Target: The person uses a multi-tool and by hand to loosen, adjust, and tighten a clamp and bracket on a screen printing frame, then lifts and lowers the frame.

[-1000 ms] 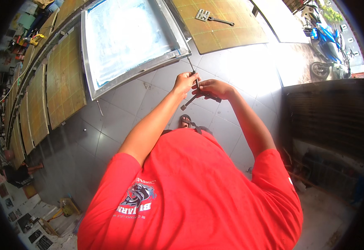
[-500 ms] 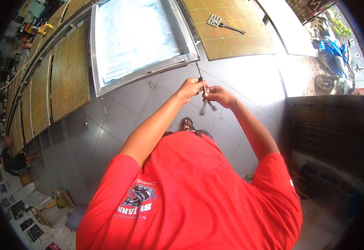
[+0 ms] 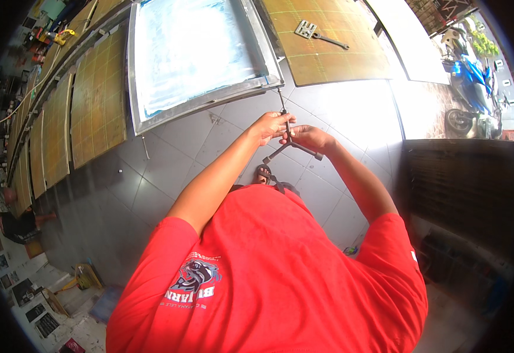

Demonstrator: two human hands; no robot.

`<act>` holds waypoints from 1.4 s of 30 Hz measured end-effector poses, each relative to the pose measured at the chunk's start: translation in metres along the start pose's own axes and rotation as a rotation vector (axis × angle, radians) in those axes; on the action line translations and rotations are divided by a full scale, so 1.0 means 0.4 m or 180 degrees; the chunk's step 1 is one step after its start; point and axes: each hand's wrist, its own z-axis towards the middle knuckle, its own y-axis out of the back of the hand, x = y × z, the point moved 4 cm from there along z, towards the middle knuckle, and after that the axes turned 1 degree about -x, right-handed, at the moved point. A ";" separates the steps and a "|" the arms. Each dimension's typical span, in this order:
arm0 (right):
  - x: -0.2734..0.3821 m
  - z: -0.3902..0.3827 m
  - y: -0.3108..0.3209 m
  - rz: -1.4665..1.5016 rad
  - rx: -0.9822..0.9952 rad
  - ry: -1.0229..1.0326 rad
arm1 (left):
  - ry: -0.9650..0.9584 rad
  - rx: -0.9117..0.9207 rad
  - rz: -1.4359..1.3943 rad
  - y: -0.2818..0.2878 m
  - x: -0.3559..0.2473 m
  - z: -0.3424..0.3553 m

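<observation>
left hand (image 3: 271, 125) fingers pinching Y-shaped wrench (image 3: 290, 143) shaft | right hand (image 3: 307, 137) fingers gripping its arm

Lower body hidden beneath red shirt (image 3: 269, 276); only one sandalled foot (image 3: 267, 175) shows past its collar edge. Three-armed wrench (image 3: 289, 141): hub covered by left hand (image 3: 270, 125) and right hand (image 3: 307, 138); grip on it not discernible. Wrench tip where it meets metal frame (image 3: 210, 97): too small to tell. Motorcycle (image 3: 466, 88) cut by dark fisheye rim. Bench clutter (image 3: 45, 35) at upper left too small to identify.
</observation>
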 end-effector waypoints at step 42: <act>0.075 -0.021 -0.036 -0.0967 -0.0672 -0.0563 | -0.0762 -0.0967 0.0382 0.002 -0.016 -0.014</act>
